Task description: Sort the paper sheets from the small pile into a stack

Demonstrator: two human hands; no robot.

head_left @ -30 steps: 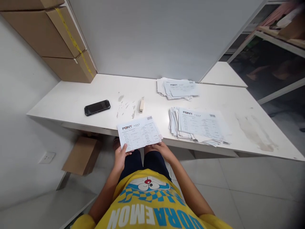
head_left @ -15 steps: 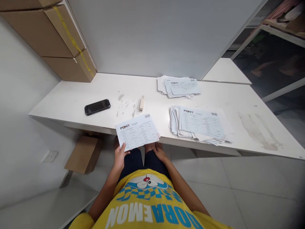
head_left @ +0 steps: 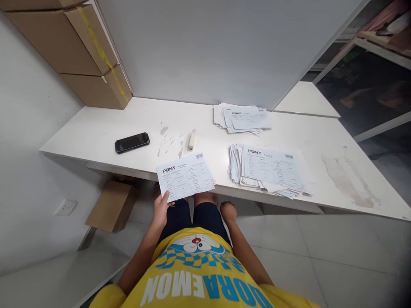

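Note:
My left hand (head_left: 161, 208) pinches the lower left corner of a printed paper form (head_left: 186, 177), thumb on top. The form has PONY in its top corner and a ruled table, and it is held over the desk's front edge. My right hand (head_left: 228, 212) is curled into a fist beside my right knee, below the desk edge, with nothing showing in it. Closest to it on the desk is a thick, uneven pile of similar forms (head_left: 269, 167). Behind that lies a smaller pile of forms (head_left: 247, 117).
The white desk (head_left: 180, 115) carries a black phone (head_left: 132, 142) and a small cream-coloured stick-like object (head_left: 192, 141). Cardboard boxes (head_left: 96, 90) are stacked at the back left. Another carton (head_left: 112, 205) sits under the desk. A grey panel (head_left: 208, 51) closes off the back.
My right hand has lifted off my thigh, moved a little right and curled into a fist. My left hand and its form have stayed nearly still.

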